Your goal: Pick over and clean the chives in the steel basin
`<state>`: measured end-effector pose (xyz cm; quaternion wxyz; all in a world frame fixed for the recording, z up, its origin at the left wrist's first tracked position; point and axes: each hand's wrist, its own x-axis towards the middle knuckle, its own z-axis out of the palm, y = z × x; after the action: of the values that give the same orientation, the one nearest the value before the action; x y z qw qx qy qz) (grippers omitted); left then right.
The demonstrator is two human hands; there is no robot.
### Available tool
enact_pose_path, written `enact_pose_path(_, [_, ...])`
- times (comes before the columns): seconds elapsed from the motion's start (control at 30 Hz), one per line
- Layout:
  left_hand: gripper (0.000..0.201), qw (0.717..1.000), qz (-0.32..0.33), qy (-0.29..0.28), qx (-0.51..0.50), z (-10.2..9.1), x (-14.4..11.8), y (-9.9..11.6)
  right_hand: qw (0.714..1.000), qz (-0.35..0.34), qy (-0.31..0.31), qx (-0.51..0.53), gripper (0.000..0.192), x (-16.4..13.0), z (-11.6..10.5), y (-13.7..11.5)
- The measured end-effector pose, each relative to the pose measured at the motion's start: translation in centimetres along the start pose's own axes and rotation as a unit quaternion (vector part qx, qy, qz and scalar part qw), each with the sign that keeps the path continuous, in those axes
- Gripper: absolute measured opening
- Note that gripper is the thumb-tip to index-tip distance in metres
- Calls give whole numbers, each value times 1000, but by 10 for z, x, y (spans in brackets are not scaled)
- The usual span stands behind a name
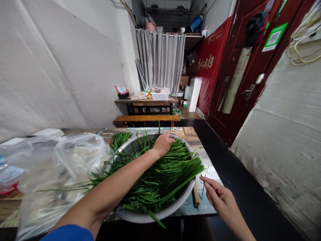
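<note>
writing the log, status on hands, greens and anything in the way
Left hand on greens. Right hand beside bowl, near stick bundle. Greens heaped in bowl, some over rim. Plastic bag crowds left side.

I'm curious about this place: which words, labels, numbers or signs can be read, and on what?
"君归", probably: on the red banner; its other large characters are unclear.
Too small: the banner's upper line; print beneath the QR code on the green sign.
Too blurred: bottle label; red-and-white packet.

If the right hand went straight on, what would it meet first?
Likely the green stalks jutting over the basin's rim; depth is unclear, so the right hand might touch the rim first.
</note>
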<state>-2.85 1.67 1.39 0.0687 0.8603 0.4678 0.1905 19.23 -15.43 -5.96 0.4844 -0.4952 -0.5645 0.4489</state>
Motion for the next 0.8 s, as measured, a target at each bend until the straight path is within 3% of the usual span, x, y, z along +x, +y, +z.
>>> enact_pose_path(0.1, [23,992,94,-15,77,8,0,3,1000,0,-3,-7,51,0,-1,1])
enact_pose_path(0.27, [17,993,47,-41,101,20,9,11,1000,6,-15,-2,53,0,-3,1])
enact_pose_path(0.57, [16,994,43,-55,80,23,9,19,1000,3,-12,1,52,0,-3,4])
enact_pose_path(0.7, [16,996,30,-37,70,19,7,21,1000,3,-12,-3,52,1,-3,3])
enact_pose_path(0.8, [14,1000,-2,13,-15,16,4,25,1000,3,-11,-4,52,2,-3,0])
